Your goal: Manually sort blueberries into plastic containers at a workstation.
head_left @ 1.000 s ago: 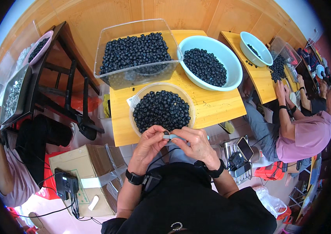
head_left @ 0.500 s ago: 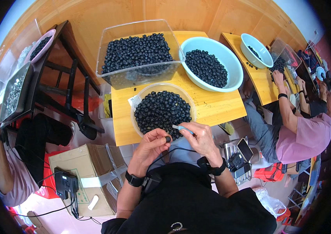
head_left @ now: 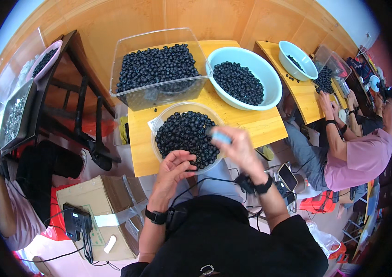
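Observation:
A round clear bowl (head_left: 155, 134) full of black, bead-like round parts (head_left: 184, 131) stands before me at the table's near edge. Over its near rim is my left hand (head_left: 173, 173), its fingers curled but apart, and no part shows between them. My right hand (head_left: 239, 145), smeared by motion, is raised at the bowl's right side. It grips a small tool with a light-blue handle (head_left: 221, 137); the tip is too blurred to make out.
Behind the bowl, a clear rectangular bin (head_left: 149, 97) and a light-blue basin (head_left: 269, 99) hold more black parts on the yellow table (head_left: 246, 129). A cardboard box (head_left: 87, 194) sits at lower left. People work at tables to the right and left.
The black part pinched in my left hand no longer shows there, and those fingers have loosened. My right hand has swung up and slightly right with the blue-handled tool. The view has shifted slightly.

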A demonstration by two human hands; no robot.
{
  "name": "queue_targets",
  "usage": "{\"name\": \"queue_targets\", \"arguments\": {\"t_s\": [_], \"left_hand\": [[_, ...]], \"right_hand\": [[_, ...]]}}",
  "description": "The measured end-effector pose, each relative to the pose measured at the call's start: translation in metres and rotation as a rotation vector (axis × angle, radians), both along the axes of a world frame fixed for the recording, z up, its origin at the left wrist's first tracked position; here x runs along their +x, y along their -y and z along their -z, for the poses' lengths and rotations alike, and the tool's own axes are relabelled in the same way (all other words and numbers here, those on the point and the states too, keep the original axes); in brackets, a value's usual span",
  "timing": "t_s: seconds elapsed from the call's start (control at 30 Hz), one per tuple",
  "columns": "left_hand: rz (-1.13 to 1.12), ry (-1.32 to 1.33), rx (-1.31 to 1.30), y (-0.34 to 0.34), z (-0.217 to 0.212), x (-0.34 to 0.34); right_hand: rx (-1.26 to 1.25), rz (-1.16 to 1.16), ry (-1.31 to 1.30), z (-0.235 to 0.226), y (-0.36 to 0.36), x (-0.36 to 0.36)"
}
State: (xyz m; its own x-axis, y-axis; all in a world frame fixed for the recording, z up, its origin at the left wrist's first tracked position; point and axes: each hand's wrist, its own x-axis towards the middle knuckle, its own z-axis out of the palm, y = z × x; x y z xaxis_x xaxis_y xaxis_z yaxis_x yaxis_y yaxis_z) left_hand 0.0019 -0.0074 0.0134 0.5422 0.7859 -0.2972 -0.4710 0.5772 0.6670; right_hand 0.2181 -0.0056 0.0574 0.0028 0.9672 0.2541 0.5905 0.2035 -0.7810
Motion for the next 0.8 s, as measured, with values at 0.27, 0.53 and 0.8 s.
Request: {"name": "queue_targets", "arguments": {"t_s": [0.27,0.53,0.8], "left_hand": [[-0.173,-0.242,0.17,0.0,0.013,-0.006],[-0.02,-0.639,0.562,-0.007,0.022,0.028],[-0.008,-0.865,1.156,-0.018,0.027,0.061]], "right_hand": [[0.314,0.362,-0.084,-0.013,-0.031,0.036],[-0.022,0.329,-0.126,0.047,0.017,0.014],[-0.113,0.36,-0.25,0.06,0.03,0.011]]}}
